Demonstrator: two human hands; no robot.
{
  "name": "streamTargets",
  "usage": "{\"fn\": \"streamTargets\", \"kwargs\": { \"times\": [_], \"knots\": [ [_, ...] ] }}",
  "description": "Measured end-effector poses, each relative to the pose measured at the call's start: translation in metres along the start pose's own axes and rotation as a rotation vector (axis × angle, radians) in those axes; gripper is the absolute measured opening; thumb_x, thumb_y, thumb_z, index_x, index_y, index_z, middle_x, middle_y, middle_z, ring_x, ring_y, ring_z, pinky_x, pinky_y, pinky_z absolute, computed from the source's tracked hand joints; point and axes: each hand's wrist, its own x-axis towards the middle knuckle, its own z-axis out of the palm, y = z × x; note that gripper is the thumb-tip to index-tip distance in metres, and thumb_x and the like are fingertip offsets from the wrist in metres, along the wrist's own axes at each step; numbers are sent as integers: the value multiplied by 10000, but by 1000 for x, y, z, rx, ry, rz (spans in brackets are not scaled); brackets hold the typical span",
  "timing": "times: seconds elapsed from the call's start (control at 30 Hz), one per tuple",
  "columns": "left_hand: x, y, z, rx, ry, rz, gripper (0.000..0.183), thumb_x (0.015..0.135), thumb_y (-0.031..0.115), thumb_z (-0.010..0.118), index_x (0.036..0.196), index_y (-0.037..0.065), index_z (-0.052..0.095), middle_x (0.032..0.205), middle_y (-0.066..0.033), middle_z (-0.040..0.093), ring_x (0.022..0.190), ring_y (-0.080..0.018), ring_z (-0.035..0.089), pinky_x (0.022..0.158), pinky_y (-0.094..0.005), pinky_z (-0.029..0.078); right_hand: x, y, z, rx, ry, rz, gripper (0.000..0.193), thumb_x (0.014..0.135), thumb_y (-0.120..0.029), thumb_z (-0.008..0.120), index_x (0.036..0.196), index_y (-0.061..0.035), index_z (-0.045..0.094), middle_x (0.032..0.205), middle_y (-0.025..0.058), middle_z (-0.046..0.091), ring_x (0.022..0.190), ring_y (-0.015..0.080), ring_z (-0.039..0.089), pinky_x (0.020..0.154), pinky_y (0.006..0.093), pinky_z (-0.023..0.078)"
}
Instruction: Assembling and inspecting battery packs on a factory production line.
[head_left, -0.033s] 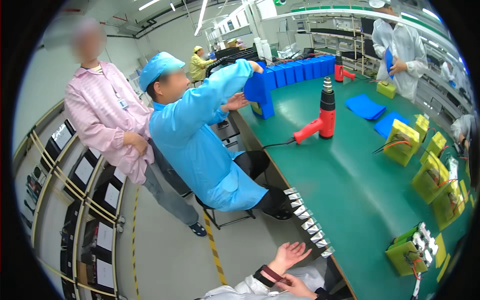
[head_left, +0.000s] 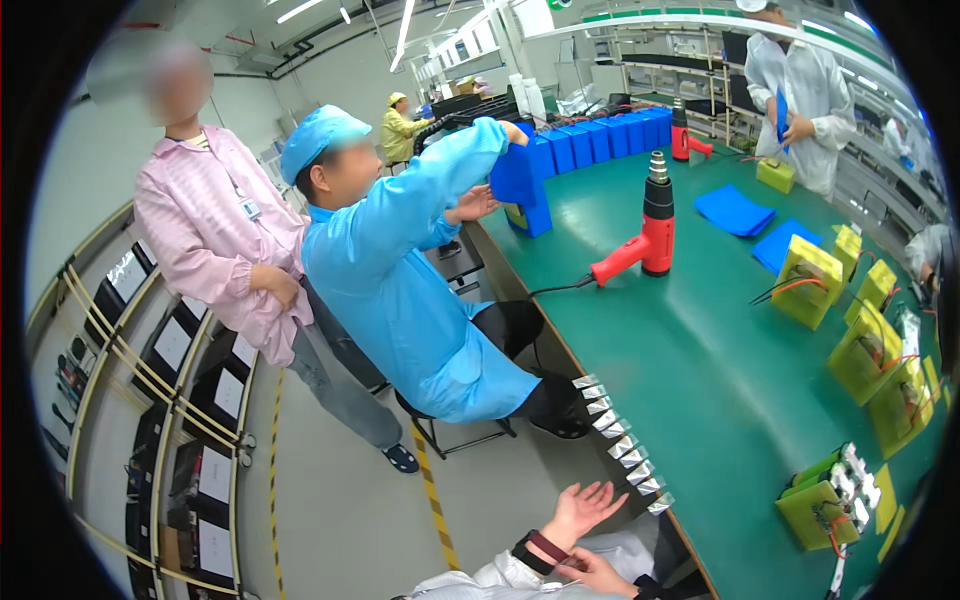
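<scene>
My left hand (head_left: 583,512) is held palm up beside the table edge, its fingers spread and nothing in them. A dark red wristband (head_left: 547,547) and a black band (head_left: 529,557) circle that wrist. My right hand (head_left: 600,577) reaches across below it, fingers pinched at the lower end of the dark red wristband; the fingertips are partly hidden. Close to my left fingers, a row of silver strips (head_left: 622,449) sticks to the table edge. A yellow-green battery pack (head_left: 815,512) with silver tabs and wires stands on the green table (head_left: 700,440) to the right.
Ahead on the left sits a person in blue (head_left: 400,270) holding a blue box-like cover (head_left: 520,185); a person in pink (head_left: 220,230) stands behind. On the table are a red heat gun (head_left: 652,230), more battery packs (head_left: 860,350), blue sheets (head_left: 735,211) and blue boxes (head_left: 590,143).
</scene>
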Motion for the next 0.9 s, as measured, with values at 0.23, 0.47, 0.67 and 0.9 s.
{"fn": "streamTargets", "kwargs": {
  "times": [0.23,0.47,0.67,0.9],
  "knots": [
    [19,4,-32,1078,-45,908,181,931,157,496,1071,43,507,1107,-154,569,1030,-285,579,963,-541,447,5,5,-8,-276,-201,-33,287,933,-121,635,1188,-7,572,960,33,618,825,105,554,718,269,472],
    [6,1,-41,2231,-364,1513,333,843,77,542,1176,84,558,1057,-118,625,961,-291,624,915,-441,439,-12,-52,10,-657,419,-386,267,874,-76,665,1128,-44,587,909,92,634,727,162,585,637,286,479],
    [19,-14,-48,1255,-153,541,225,904,50,494,1124,40,538,1010,-117,654,857,-256,649,844,-390,525,-9,-32,-1,-680,-5,-142,184,902,-159,691,1009,-17,644,849,31,637,786,99,607,689,244,492],
    [36,-10,-48,450,24,5,193,921,132,514,1087,41,554,1043,-113,626,918,-231,586,911,-401,493,-13,-36,-6,-712,271,-223,302,802,-204,780,1005,-58,610,825,63,593,682,150,605,615,276,505]
  ]
}}
